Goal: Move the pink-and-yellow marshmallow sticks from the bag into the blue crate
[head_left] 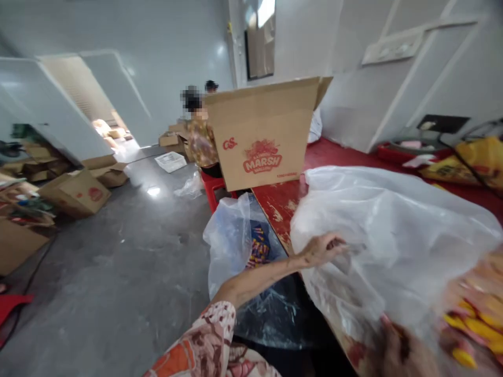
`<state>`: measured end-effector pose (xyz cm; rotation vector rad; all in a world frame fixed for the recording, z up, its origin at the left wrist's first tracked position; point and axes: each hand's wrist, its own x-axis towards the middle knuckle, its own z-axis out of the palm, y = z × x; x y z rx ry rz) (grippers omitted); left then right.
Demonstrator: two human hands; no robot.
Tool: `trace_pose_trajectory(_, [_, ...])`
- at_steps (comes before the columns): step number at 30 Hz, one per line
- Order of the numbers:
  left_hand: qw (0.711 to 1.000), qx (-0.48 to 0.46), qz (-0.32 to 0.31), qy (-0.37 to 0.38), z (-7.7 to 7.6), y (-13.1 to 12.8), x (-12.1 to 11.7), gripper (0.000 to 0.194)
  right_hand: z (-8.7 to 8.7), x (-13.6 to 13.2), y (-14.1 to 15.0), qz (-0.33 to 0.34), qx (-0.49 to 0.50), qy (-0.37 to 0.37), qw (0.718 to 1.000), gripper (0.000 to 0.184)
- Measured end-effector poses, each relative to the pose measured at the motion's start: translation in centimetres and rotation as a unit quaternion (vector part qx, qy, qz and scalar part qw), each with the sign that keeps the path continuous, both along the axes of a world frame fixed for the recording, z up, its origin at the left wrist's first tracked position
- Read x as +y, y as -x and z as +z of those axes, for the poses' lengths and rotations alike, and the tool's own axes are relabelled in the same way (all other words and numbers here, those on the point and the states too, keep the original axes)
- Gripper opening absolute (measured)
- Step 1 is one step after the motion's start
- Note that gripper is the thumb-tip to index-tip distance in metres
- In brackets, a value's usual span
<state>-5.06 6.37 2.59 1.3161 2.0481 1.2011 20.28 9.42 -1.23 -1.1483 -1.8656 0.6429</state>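
Observation:
A large translucent plastic bag [393, 220] spreads over the red table on the right. My left hand [326, 249] reaches across and pinches the near-left part of its film. Lower down, my right hand [408, 348] is blurred, with its fingers curled at the bag's near edge. Small yellow and pink wrapped pieces [477, 324] lie at the far right beside that hand. Below my left forearm, a second clear plastic bag [228, 235] holds several small blue, yellow and pink packets [258, 248].
An upright cardboard box [265, 136] printed "Marsh" stands on the red table [275, 204]. Behind it a person [202, 139] sits on a red stool [212, 188]. More cardboard boxes [76, 193] and a white crate [171, 162] are on the floor. A yellow bag [467, 162] lies back right.

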Motion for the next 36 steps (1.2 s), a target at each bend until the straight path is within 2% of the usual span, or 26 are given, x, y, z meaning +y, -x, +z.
trace_pose_trajectory(5, [0.99,-0.058,-0.099,-0.084,2.1,-2.9,-2.3,0.03,2.1,-1.2,0.4,-0.029,0.001,0.114,0.993,0.044])
trace_pose_trajectory(7, [0.984,-0.065,-0.148,-0.072,2.2,-3.9,-2.2,0.033,2.5,-1.0,-0.4,-0.108,0.061,0.17,0.978,0.051])
trace_pose_trajectory(9, [0.978,-0.059,-0.187,-0.069,2.0,-5.0,-1.9,0.034,3.0,-1.0,-2.0,-0.169,0.172,0.2,0.95,0.057])
trace_pose_trajectory(11, [0.966,-0.049,-0.243,-0.076,1.8,-6.3,-1.6,0.036,3.8,-1.6,-3.7,-0.134,0.232,0.199,0.943,0.054])
trace_pose_trajectory(14, [0.941,-0.037,-0.328,-0.079,1.6,-8.5,-1.1,0.04,4.8,-2.7,-5.7,-0.019,0.233,0.225,0.946,0.045])
trace_pose_trajectory(16, [0.931,-0.029,-0.357,-0.068,1.5,-9.7,-0.8,0.04,4.5,-3.3,-6.5,0.016,0.24,0.244,0.939,0.043])
trace_pose_trajectory(19, [0.924,0.014,-0.378,-0.053,1.0,-11.4,-0.4,0.032,2.6,-4.0,-7.6,0.028,0.254,0.258,0.932,0.048])
trace_pose_trajectory(21, [0.912,0.081,-0.4,-0.05,0.1,-12.7,-0.3,0.024,1.1,-4.8,-8.8,0.03,0.209,0.244,0.947,0.044])
trace_pose_trajectory(24, [0.882,0.202,-0.426,-0.025,-1.3,-14.9,-0.4,0.017,-0.5,-5.4,-11.1,-0.018,0.081,0.149,0.985,0.026])
trace_pose_trajectory(27, [0.856,0.275,-0.438,0.011,-2.0,-16.3,-0.5,0.016,-1.1,-3.6,-12.2,-0.117,0.01,0.075,0.99,0.026])
trace_pose_trajectory(29, [0.842,0.295,-0.45,0.027,-1.8,-16.4,-0.3,0.014,-1.4,-0.8,-11.2,-0.158,-0.001,0.062,0.986,0.031])
trace_pose_trajectory(31, [0.833,0.307,-0.459,0.041,-1.1,-16.2,0.1,0.012,-1.8,2.6,-8.8,-0.147,-0.024,0.048,0.988,0.033])
trace_pose_trajectory(33, [0.825,0.312,-0.468,0.056,-0.3,-15.8,0.4,0.012,-2.2,5.8,-6.0,-0.108,-0.093,0.059,0.988,0.033])
trace_pose_trajectory(36, [0.819,0.315,-0.474,0.074,0.9,-15.6,0.4,0.013,-3.3,8.4,-3.7,-0.096,-0.152,0.083,0.98,0.027])
